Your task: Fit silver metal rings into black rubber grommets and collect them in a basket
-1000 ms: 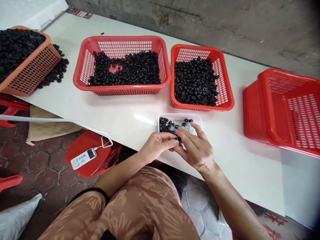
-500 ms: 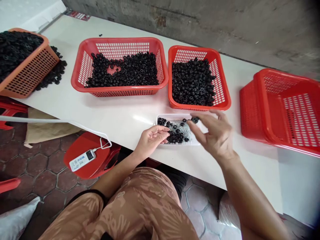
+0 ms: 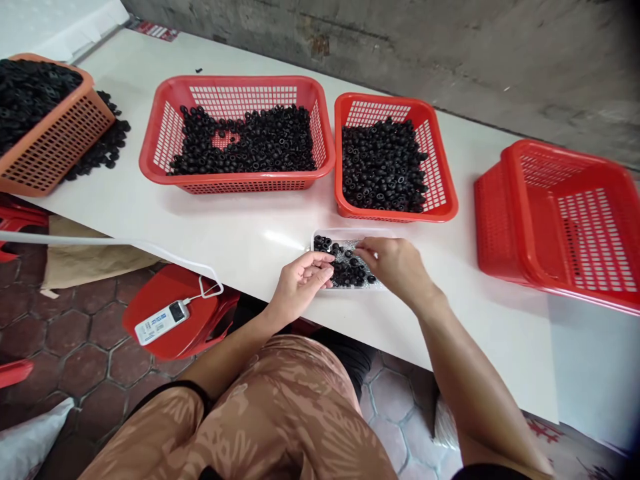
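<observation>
A small white tray (image 3: pixel 326 235) lies near the table's front edge, holding black rubber rings (image 3: pixel 350 272) and small silvery metal parts. My left hand (image 3: pixel 301 281) rests at the tray's left side, fingers curled together at its edge; what they pinch is too small to make out. My right hand (image 3: pixel 395 263) lies over the tray's right half, fingers bent down into the parts and closed on something hidden beneath them.
Two red baskets (image 3: pixel 165 137) (image 3: pixel 439 172) of black rings stand behind the tray. An orange basket (image 3: pixel 60 137) heaped with rings sits far left, stacked red baskets (image 3: pixel 560 220) at right. A red stool (image 3: pixel 200 313) with a small white device (image 3: pixel 159 322) stands below the table.
My right hand lifted a black ring up to the right, then came back down onto the tray. My left hand drew slightly left to the tray's edge.
</observation>
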Available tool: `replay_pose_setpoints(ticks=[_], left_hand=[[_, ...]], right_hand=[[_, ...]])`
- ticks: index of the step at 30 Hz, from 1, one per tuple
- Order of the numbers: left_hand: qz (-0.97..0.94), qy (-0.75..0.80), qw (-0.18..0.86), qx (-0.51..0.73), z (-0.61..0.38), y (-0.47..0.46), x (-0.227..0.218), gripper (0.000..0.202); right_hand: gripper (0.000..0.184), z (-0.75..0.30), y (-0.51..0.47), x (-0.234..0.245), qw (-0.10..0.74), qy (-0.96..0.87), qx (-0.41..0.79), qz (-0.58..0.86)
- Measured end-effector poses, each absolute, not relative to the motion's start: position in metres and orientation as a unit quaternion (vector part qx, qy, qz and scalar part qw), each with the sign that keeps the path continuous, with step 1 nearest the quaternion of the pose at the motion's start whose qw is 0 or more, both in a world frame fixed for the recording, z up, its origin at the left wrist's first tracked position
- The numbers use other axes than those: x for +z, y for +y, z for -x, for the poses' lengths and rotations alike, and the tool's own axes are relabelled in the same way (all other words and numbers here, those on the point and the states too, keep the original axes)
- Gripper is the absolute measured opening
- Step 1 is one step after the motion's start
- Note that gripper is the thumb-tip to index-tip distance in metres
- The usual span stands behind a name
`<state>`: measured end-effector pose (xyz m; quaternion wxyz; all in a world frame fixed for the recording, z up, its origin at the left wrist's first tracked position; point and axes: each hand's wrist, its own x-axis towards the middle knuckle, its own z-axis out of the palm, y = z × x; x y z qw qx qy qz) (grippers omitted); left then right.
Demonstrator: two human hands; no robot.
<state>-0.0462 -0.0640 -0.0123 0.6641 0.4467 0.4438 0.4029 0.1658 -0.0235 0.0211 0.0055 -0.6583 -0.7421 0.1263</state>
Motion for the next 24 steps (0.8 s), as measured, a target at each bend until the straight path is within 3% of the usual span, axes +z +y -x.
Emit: replay_pose_setpoints(ticks=[2,4,15,18,21,24], left_hand=[[-0.449,0.443,0.662,0.404,0.046,-0.065,-0.012,0.036],[-0.450,0.442,0.662,0.405,0.045,-0.065,-0.012,0.036],[-0.530,0.444,0.596,0.409,0.044,-0.069,-0.012,0.031],[-0.546,0.439,0.586,0.407,0.045,-0.068,-0.013,0.035],[-0.583,0.436,0.546,0.414,0.043,-0.064,-0.012,0.039],[-0.615,0.418,0.504,0.440,0.038,-0.062,-0.010,0.033]], right_hand=[[0.028,-0.156,-0.026,0.014,-0.088,-0.718,0.130,0.678],[0.031,-0.149,-0.024,0.011,-0.126,-0.704,0.136,0.685],[0.026,-0.145,-0.009,0.005,-0.083,-0.677,0.177,0.709],[0.025,-0.153,-0.012,0.016,-0.013,-0.653,0.241,0.718],[0.038,-0.161,-0.022,0.031,0.142,-0.567,0.467,0.664],[0.051,-0.159,-0.033,0.040,0.198,-0.500,0.626,0.564]])
